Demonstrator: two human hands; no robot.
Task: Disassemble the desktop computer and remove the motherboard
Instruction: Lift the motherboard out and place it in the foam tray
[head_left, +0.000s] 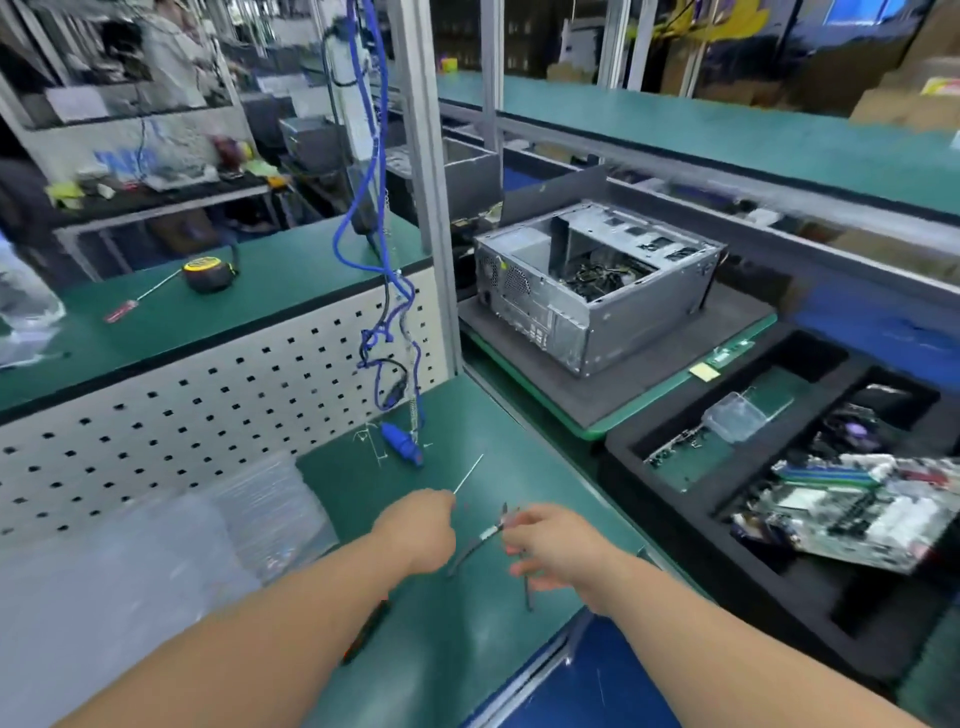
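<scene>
Grey sheet metal forms the desktop computer case (597, 283), which lies on its side with the open side up on a dark foam pad (639, 364) at the far right of the green worktop (467, 613); loose cables show inside it. Just right of the pad, a black foam tray (779, 587) holds the motherboard (857, 512), tilted across one compartment, with a clear plastic box (735, 415) in a compartment beyond it. Well apart from the case, near the front edge, the left hand (421, 530) is clenched around a thin white stick-like item (467, 474) that points up and away. Beside it the right hand (556, 545) pinches a small dark cable or strap (480, 543); blur hides what it is. A blue cable bundle (387, 291) hangs by the perforated panel (208, 405).
</scene>
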